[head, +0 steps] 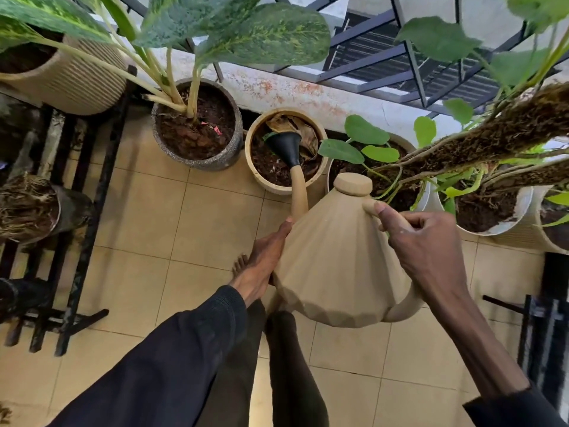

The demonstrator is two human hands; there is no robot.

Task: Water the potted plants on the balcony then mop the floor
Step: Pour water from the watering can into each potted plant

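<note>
Tiled balcony floor [154,226] beneath, we are holding the beige watering can [335,263] tipped, its black rose [284,147] over the small tan pot [250,167], right hand [431,245] curling round the handle, left hand [261,266] pressing flat-fingered against its side; we are judging watering in hand, the next move calling for swinging the rose to a neighbour such as the grey pot [228,155], with no writing showing.

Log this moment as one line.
watering | right hand grips watering can handle | left hand supports its side | spout over tan pot

Home balcony: potted plants [197,124], railing [409,53].
</note>
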